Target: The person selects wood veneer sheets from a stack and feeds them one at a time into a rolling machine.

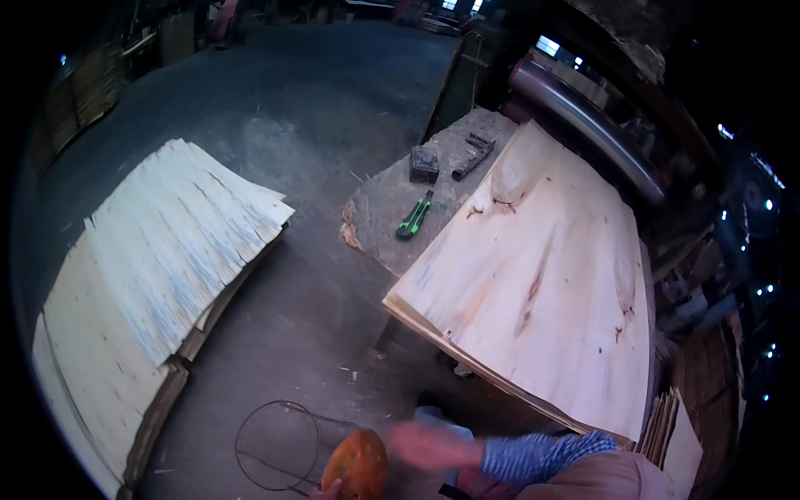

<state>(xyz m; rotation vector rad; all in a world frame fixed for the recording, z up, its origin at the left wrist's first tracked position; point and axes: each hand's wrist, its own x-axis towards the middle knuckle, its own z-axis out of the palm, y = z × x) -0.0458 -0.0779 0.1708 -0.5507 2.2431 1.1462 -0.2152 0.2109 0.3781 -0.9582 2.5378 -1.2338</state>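
At the lower edge, my left hand [327, 490] shows only in part, its fingers at the lower left rim of a round, orange-brown disc [360, 463] with a few small dark marks. The disc appears gripped there; its exact kind is not clear. My right hand [429, 446], in a blue knitted sleeve [542, 457], reaches in from the right just beside the disc. Motion smears its fingers, and I cannot tell whether it touches the disc. Left of the disc, a thin wire hoop [277, 403] with rods stands close to the floor.
Stacked wood veneer sheets [542, 283] lie on the right, beside a metal roller [587, 125]. A slab [383, 208] bears a green utility knife [414, 216], a dark block [423, 164] and a dark tool [473, 157]. Another veneer stack [179, 242] stands on the left.
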